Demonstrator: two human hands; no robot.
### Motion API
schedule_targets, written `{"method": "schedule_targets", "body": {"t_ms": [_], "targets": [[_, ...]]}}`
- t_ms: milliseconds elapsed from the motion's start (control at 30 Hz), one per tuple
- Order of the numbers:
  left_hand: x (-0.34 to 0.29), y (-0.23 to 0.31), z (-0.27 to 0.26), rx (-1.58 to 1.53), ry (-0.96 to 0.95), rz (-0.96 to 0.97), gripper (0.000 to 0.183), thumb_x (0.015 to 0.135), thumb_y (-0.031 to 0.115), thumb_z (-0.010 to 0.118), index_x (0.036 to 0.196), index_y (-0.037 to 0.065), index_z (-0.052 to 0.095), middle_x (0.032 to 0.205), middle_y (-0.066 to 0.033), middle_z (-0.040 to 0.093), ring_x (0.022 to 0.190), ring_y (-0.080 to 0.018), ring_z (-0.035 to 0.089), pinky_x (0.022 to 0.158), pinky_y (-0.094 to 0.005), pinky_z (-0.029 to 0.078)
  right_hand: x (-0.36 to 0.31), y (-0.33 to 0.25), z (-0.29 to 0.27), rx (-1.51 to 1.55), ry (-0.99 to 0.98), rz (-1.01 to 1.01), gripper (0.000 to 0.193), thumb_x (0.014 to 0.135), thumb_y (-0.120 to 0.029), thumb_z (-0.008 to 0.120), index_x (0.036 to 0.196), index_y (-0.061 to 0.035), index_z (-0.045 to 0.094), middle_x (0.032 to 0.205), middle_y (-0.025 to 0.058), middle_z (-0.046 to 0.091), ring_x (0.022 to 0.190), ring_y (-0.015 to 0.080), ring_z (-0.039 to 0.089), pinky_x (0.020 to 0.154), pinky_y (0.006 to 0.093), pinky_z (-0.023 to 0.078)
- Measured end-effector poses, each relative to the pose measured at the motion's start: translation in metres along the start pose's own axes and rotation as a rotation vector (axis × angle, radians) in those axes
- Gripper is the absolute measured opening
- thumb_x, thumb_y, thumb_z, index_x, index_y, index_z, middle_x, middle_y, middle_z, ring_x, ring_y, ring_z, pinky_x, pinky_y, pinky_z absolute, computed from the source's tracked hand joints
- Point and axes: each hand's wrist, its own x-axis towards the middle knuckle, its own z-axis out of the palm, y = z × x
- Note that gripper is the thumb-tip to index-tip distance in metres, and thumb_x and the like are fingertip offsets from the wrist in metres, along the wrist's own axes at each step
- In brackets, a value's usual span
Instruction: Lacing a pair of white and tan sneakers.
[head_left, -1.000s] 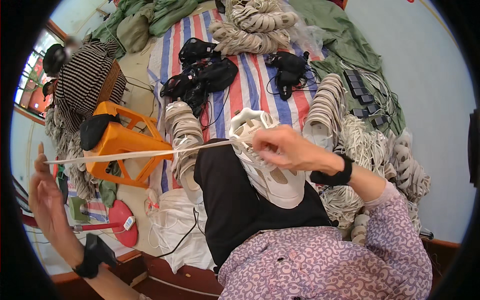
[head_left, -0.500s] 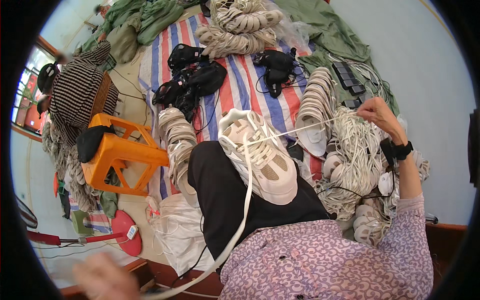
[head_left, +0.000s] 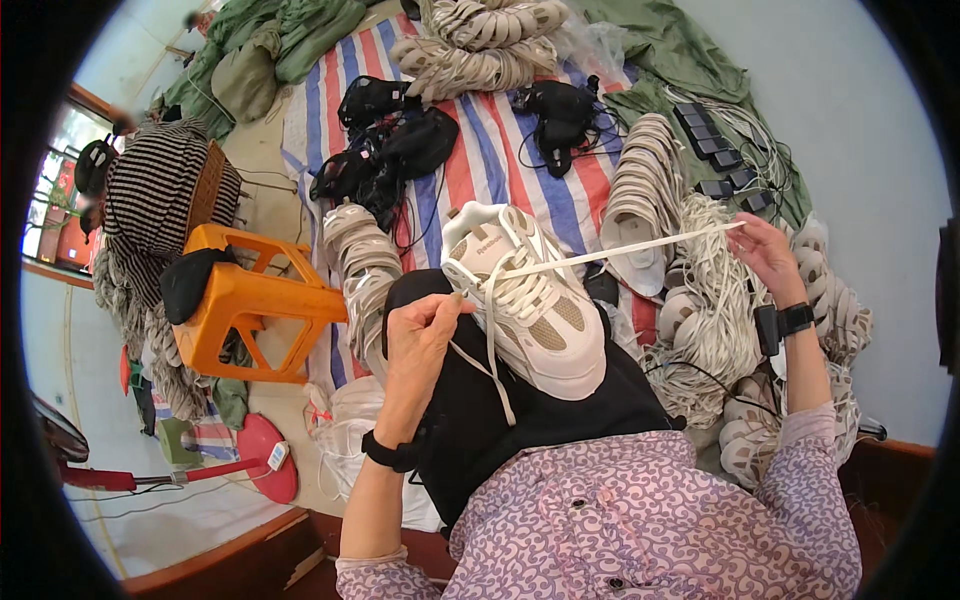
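A beige and white lace-up shoe (head_left: 540, 300) rests on my lap, toe toward me, with mesh panels on its upper. My right hand (head_left: 768, 255), off to the right, is closed on a white shoelace (head_left: 640, 243) that stretches taut from the shoe's upper eyelets. Just left of the shoe, my left hand (head_left: 420, 345) is closed in a pinch, fingertips near the collar side. A loose lace strand runs from under these fingers and hangs over my dark trousers (head_left: 450, 430); the fingers partly hide their grip on it.
Stacked shoe uppers (head_left: 360, 255) stand left of my knee, more (head_left: 645, 185) at the right. White laces (head_left: 715, 320) heap beside my right arm. Black bundles (head_left: 410, 150) lie on the striped sheet (head_left: 480, 150). An orange stool (head_left: 260, 300) and a person in stripes (head_left: 155, 190) are at left.
My left hand has come from the lower left up beside the shoe. The lace strand it drew out long now hangs slack. My right hand has lowered slightly, keeping its strand taut.
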Motion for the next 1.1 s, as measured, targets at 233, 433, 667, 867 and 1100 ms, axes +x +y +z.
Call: {"method": "schedule_targets", "body": {"t_ms": [233, 433, 667, 867, 1100], "targets": [[0.010, -0.012, 0.002, -0.055, -0.019, 0.007, 0.028, 0.100, 0.024, 0.062, 0.090, 0.000, 0.074, 0.062, 0.0109, 0.042, 0.054, 0.0003, 0.033, 0.049, -0.0195, 0.021, 0.029, 0.011, -0.020, 0.599, -0.114, -0.029, 0.029, 0.097, -0.005, 0.060, 0.125, 0.0027, 0.056, 0.094, 0.0081, 0.063, 0.076, 0.0137, 0.056, 0.073, 0.0283, 0.049], [0.014, -0.009, 0.007, 0.016, 0.025, -0.004, 0.023, 0.095, 0.017, 0.064, 0.087, -0.003, 0.073, 0.059, 0.0067, 0.046, 0.054, -0.0027, 0.037, 0.049, -0.0233, 0.026, 0.010, 0.006, 0.043, 0.037, -0.201, -0.010, 0.018, 0.095, -0.008, 0.064, 0.113, -0.0041, 0.061, 0.083, 0.0029, 0.066, 0.055, 0.0055, 0.048, 0.050, 0.0210, 0.036], [0.019, 0.014, 0.027, 0.866, 0.209, 0.515, 0.023, 0.088, 0.009, 0.062, 0.069, -0.004, 0.059, 0.067, -0.0209, 0.060, 0.067, -0.0441, 0.060, 0.059, -0.0492, 0.045, -0.027, 0.001, 0.198, -0.415, -0.422, -0.243, 0.009, 0.090, -0.011, 0.071, 0.091, -0.0023, 0.071, 0.075, -0.0006, 0.065, 0.063, 0.0048, 0.057, 0.054, 0.0190, 0.042], [0.022, 0.016, 0.021, 0.763, 0.149, 0.302, 0.023, 0.088, 0.013, 0.066, 0.073, -0.004, 0.062, 0.058, -0.0158, 0.055, 0.052, -0.0319, 0.056, 0.053, -0.0397, 0.044, -0.024, 0.001, 0.271, -0.216, -0.659, -0.134, 0.009, 0.087, -0.005, 0.071, 0.093, 0.0015, 0.074, 0.073, 0.0019, 0.066, 0.058, 0.0049, 0.055, 0.048, 0.0201, 0.041], [0.021, 0.004, 0.009, 0.347, 0.085, 0.106, 0.023, 0.093, 0.013, 0.066, 0.080, -0.006, 0.063, 0.060, 0.0003, 0.055, 0.056, -0.0039, 0.052, 0.050, -0.0250, 0.044, -0.011, -0.002, 0.284, -0.347, -0.686, -0.020, 0.013, 0.085, 0.000, 0.069, 0.097, 0.0037, 0.074, 0.081, 0.0025, 0.070, 0.067, 0.0055, 0.060, 0.060, 0.0200, 0.047]]}}
